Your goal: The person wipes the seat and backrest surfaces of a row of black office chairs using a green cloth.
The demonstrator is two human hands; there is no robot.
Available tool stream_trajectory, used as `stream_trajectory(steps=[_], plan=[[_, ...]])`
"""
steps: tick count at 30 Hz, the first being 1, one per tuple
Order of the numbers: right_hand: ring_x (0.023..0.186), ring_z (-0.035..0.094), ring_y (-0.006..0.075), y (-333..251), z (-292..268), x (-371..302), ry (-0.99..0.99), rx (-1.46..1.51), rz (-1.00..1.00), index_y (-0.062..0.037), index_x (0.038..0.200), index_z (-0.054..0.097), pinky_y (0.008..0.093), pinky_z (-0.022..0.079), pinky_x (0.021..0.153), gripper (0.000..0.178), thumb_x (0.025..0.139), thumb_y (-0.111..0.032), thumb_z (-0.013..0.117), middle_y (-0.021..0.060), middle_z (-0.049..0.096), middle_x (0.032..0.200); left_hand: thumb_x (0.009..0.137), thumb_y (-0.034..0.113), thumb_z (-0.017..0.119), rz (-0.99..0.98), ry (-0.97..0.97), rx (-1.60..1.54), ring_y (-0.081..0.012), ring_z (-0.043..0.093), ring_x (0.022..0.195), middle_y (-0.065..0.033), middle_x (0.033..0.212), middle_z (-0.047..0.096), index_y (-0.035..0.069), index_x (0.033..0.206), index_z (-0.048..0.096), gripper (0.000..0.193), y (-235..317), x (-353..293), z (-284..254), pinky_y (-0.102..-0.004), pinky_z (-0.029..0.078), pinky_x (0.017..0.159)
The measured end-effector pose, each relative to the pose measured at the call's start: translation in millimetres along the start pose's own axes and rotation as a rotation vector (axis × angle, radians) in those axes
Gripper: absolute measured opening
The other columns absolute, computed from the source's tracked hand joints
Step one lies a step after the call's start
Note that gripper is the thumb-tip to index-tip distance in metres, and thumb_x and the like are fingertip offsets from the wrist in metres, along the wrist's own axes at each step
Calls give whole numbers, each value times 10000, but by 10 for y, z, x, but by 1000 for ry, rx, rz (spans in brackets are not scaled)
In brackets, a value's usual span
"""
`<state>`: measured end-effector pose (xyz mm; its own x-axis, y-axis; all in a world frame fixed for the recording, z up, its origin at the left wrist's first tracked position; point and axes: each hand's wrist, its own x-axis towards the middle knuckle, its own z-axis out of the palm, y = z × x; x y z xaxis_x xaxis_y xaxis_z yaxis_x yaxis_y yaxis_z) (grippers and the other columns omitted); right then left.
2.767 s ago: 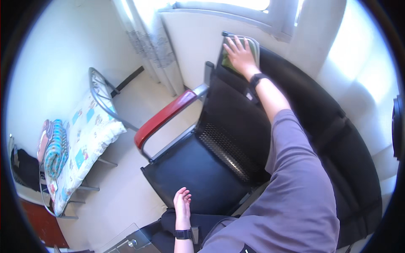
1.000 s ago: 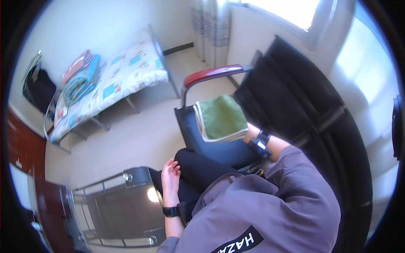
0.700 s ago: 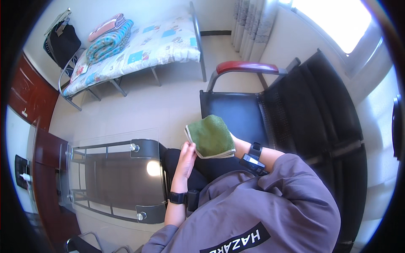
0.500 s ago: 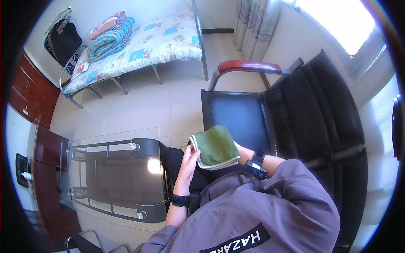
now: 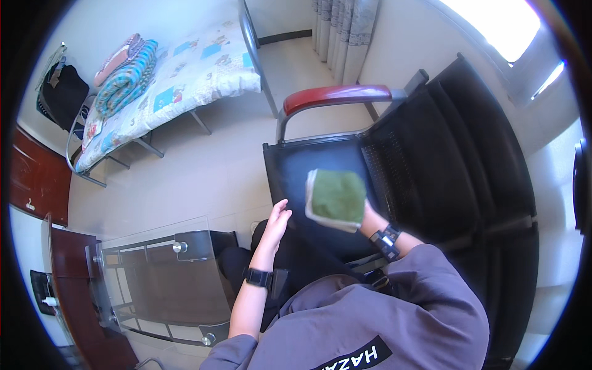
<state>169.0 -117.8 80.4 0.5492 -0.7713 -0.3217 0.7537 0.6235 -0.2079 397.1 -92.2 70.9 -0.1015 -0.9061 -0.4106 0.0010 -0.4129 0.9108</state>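
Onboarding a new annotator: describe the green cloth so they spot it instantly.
Start at the black bench with the red armrest, right of centre. In front of its end seat, the right hand holds the green cloth, folded into a squarish pad. Plain green with pale edging sets it apart from the black end seat and the patterned turquoise quilt on the bed.

The loose grey-purple shirt (image 5: 364, 308) has short sleeves (image 5: 425, 271) and a black patch (image 5: 364, 356) with white lettering; below are black trousers (image 5: 314, 253). Black straps (image 5: 258, 278) with boxy pieces circle both wrists.
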Motion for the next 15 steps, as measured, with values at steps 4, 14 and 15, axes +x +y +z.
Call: stream_trajectory(steps=[4,14,15], plan=[[983,543,225,-1006,-263,126,150,23,-346,-113,1110,531,375,429,877,377,870,-387,435,42,567,1090,788,271,525,-92,304,529,-305,356,1184,-217,1298,331,44,1267,349,558,-567,794,150,-370,299,978],[897,520,158,-3345,-490,666,506,-520,-1091,-111,1074,506,313,437,768,358,890,-408,427,15,544,988,737,464,500,-167,937,1218,-377,297,1202,-290,1286,288,-73,1286,222,816,-854,1487,707,-456,209,1007],[897,516,162,-3453,-559,738,632,-642,-1143,-107,1092,502,309,430,767,379,886,-418,431,26,542,990,733,458,502,-165,924,1211,-366,296,1199,-281,1282,295,-72,1283,227,812,-809,1467,735,-451,209,1003]])
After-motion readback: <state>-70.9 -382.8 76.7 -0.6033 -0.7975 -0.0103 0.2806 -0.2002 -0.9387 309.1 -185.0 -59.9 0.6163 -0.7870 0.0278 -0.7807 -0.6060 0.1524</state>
